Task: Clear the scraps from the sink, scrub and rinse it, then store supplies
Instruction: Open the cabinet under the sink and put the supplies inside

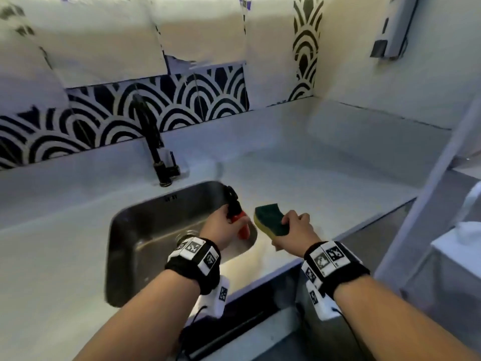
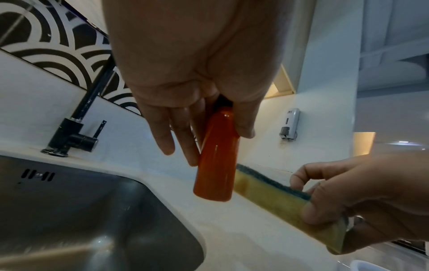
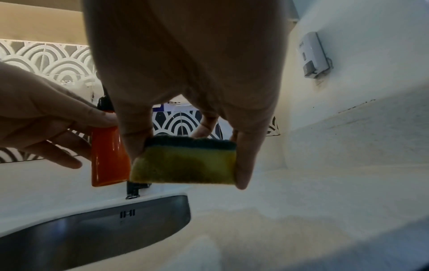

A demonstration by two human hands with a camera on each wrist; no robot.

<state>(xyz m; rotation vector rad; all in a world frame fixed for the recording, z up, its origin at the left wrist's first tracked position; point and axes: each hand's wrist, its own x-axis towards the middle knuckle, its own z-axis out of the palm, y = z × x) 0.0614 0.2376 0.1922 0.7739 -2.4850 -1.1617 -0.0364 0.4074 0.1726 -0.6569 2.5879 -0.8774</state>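
The left hand (image 1: 221, 225) pinched the orange soap bottle (image 1: 240, 225) near its black top while the right hand (image 1: 296, 227) pinched the sponge (image 1: 270, 220) mid-frame, so wet fingers might have dropped the bottle into the sink (image 1: 156, 230).

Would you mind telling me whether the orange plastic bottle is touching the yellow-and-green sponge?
Apart. The head view shows a clear gap of sink rim between the orange plastic bottle and the yellow-and-green sponge.
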